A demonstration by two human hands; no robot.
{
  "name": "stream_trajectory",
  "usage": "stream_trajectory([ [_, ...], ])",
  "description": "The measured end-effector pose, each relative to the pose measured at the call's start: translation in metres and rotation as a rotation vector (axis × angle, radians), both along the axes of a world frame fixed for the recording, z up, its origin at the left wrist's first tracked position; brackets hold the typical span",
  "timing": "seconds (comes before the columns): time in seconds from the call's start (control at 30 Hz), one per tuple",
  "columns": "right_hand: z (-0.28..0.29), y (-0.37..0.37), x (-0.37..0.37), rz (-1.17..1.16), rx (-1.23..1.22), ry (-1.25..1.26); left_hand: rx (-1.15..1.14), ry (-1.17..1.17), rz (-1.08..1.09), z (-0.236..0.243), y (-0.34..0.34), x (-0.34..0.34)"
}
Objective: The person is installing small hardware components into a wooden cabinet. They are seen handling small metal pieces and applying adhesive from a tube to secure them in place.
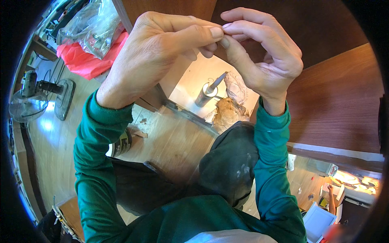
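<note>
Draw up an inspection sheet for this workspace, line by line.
Surface: wood-look floor, with scraps by a dark container.
Job's things: cartridge with a grey nozzle, on a pale panel.
Clutter: clear plastic bag over red sheeting; crumpled brown wad.
Hands: left hand and right hand meet at the fingertips; anything pinched is too small to tell.
Cables: thin dark cord near the fan.
Surroundings: reddish-brown panel at right; another person's forearm, lower right.

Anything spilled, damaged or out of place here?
Slight mess: loose scraps lie on the floor near the dark container, like litter, and whitish smudges mark the dark trousers at one knee. No liquid spill stands out.
</note>
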State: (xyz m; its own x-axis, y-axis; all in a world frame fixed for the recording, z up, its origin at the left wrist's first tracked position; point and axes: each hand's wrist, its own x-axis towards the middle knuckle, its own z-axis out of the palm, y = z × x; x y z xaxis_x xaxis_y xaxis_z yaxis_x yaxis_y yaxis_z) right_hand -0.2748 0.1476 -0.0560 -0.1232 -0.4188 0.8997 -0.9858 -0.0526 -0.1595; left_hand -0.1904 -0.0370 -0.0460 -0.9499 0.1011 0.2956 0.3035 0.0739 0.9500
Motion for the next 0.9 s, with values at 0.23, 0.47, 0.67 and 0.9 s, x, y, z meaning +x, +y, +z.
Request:
stream_trajectory([
  [0.23,-0.006,-0.003,-0.003,-0.027,-0.145,0.012,0.01,-0.063,0.015,0.005,0.006,0.0],
  [0.47,-0.006,-0.001,-0.007,-0.068,-0.113,0.111,0.212,-0.18,0.021,0.001,0.007,-0.005],
  [0.67,-0.024,0.002,0.002,-0.141,-0.094,-0.086,0.319,-0.131,0.148,-0.022,0.024,-0.014],
  [0.9,-0.078,0.061,0.014,-0.218,-0.126,-0.901,0.652,-0.186,0.338,-0.092,0.042,-0.008],
])
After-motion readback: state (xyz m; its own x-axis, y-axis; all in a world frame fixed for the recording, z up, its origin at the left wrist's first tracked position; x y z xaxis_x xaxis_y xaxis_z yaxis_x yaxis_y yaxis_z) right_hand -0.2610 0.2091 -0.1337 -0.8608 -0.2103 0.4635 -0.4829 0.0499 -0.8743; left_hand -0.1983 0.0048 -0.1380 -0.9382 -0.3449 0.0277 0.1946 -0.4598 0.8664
